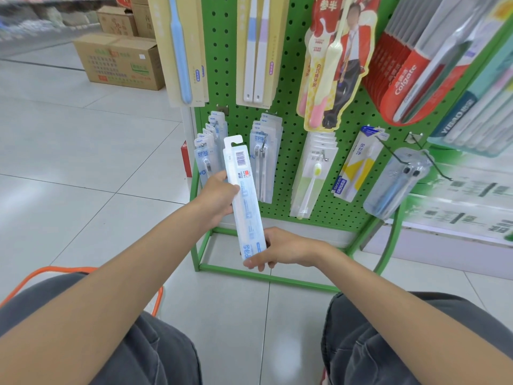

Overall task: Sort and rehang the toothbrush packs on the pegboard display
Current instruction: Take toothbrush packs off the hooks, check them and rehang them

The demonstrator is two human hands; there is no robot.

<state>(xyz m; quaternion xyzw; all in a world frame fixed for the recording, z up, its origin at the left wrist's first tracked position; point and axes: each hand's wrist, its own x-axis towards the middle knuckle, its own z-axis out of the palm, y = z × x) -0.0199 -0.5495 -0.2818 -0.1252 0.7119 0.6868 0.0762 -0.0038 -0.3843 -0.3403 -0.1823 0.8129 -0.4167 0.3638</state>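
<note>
Both my hands hold one pale blue toothbrush pack [245, 195] upright in front of the green pegboard [288, 79], its barcode side toward me. My left hand [219, 197] grips its middle from the left. My right hand [273, 248] pinches its bottom end. Behind the pack, matching clear packs hang in two rows on the lowest pegs, one row at the left [206, 145] and one to its right [265, 151]. The pack's hang hole at the top is free of any peg.
Further right on the board hang yellow-headed brush packs [312, 173], a white-yellow box [358, 165], a clear twin pack [394, 182] and a bare peg [435, 165]. Tall packs and red Colgate packs [402, 68] hang above. Cardboard boxes [119, 62] stand on the floor at the left; an orange basket handle [55, 272] lies by my knee.
</note>
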